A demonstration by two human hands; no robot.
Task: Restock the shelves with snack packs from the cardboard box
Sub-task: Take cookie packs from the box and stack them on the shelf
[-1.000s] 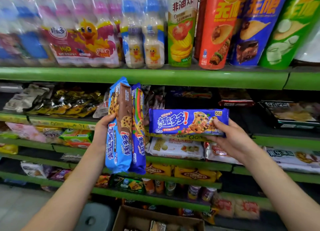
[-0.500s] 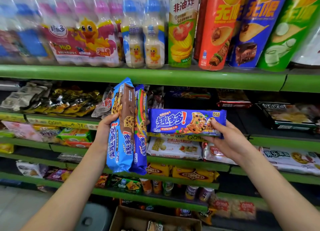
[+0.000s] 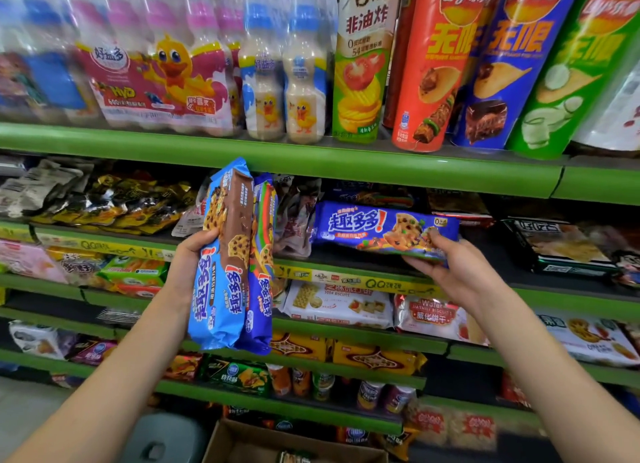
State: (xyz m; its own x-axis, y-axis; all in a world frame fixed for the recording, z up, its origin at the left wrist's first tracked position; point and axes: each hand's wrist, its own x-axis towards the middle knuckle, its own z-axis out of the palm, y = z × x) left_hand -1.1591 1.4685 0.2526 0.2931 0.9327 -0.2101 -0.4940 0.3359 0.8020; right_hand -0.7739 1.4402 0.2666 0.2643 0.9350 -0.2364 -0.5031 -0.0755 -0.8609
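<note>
My left hand grips two cookie packs upright in front of the shelves, a light blue one and a darker blue one behind it. My right hand holds a third blue cookie pack flat and lengthwise, its far side over the dark surface of the second shelf. The cardboard box stands open on the floor at the bottom centre, with a pack or two visible inside.
Green-edged shelves fill the view. Drink bottles and tall chip tubes stand on the top shelf. Foil snack bags lie left on the second shelf, a black tray pack right. Biscuit packs lie below. A grey stool stands beside the box.
My right hand has moved the flat blue pack up and to the right, further in over the second shelf. The left hand keeps its two packs in about the same place.
</note>
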